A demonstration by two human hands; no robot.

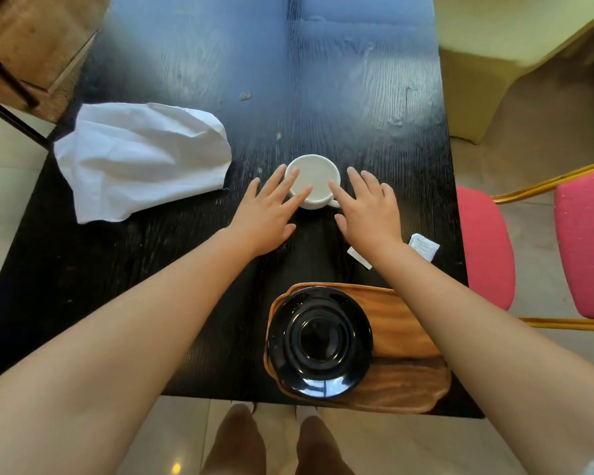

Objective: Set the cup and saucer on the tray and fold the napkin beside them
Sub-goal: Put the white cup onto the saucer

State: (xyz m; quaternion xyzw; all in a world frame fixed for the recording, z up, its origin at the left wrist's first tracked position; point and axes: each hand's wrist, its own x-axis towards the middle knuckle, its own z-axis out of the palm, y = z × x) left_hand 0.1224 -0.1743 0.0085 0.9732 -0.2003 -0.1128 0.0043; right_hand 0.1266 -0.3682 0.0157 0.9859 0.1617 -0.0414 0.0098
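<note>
Saucer [319, 341] is already on the tray [402, 323], so that's one bit done. Cup [314, 180] is out mid-bench, with left hand [268, 217] and right hand [369, 214] either side, grip apart, fingers straight. Napkin [144, 159] lies rumpled, not yet folded.

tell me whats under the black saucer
The black saucer sits on the left part of the wooden tray, which rests on the dark table. The tray surface directly beneath it is covered.
</note>
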